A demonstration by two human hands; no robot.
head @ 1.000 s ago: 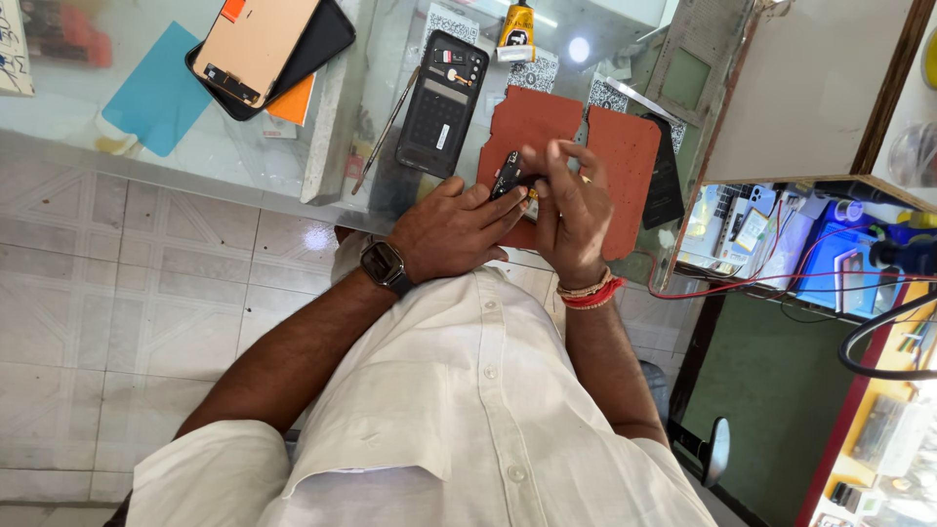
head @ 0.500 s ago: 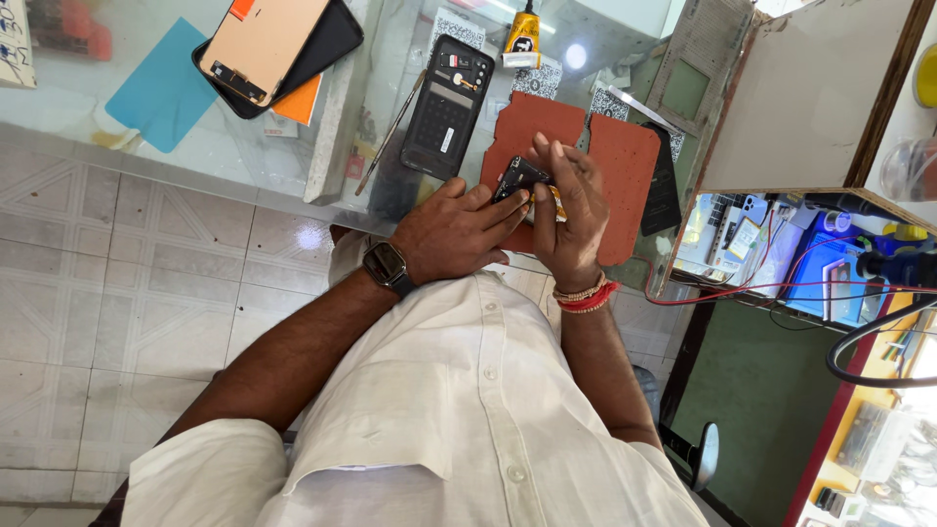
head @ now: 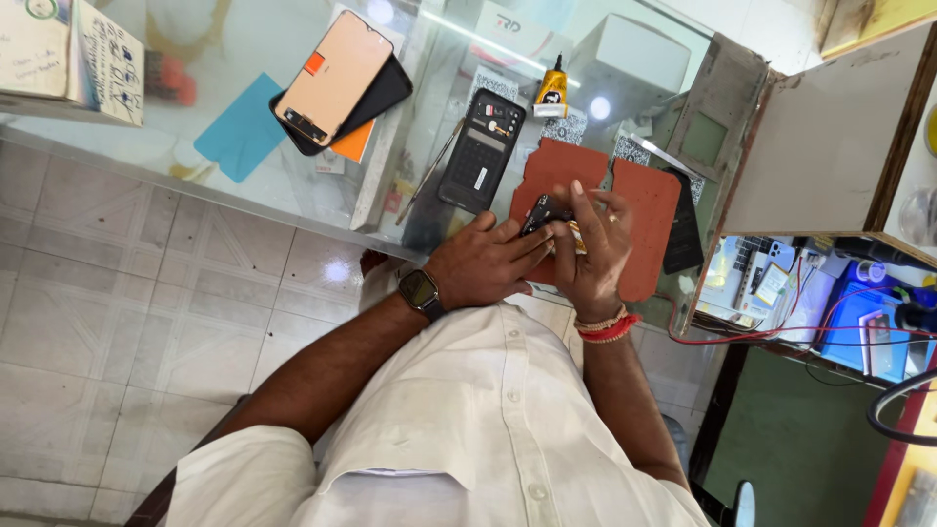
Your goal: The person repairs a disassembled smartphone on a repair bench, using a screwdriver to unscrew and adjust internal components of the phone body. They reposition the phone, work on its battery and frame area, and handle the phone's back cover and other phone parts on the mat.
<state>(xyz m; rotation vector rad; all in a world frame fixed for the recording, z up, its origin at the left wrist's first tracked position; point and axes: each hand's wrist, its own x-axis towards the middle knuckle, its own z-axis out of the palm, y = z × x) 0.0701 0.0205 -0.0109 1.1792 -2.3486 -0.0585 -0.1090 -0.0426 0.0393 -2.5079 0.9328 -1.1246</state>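
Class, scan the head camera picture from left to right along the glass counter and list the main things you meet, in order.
Booklet → blue sheet → peach phone screen panel → opened black phone body → yellow glue tube → black phone at the mat's right edge.

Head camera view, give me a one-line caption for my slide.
Both hands, left hand and right hand, grip a small dark part above a reddish-brown mat on a glass counter.

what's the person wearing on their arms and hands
Both arms are bare below the short sleeves of a white buttoned shirt. The left wrist carries a dark wristwatch with a rounded square face. The right wrist has red and pale thread bands wound round it. A ring shows on a finger of the right hand. The left hand is bare.
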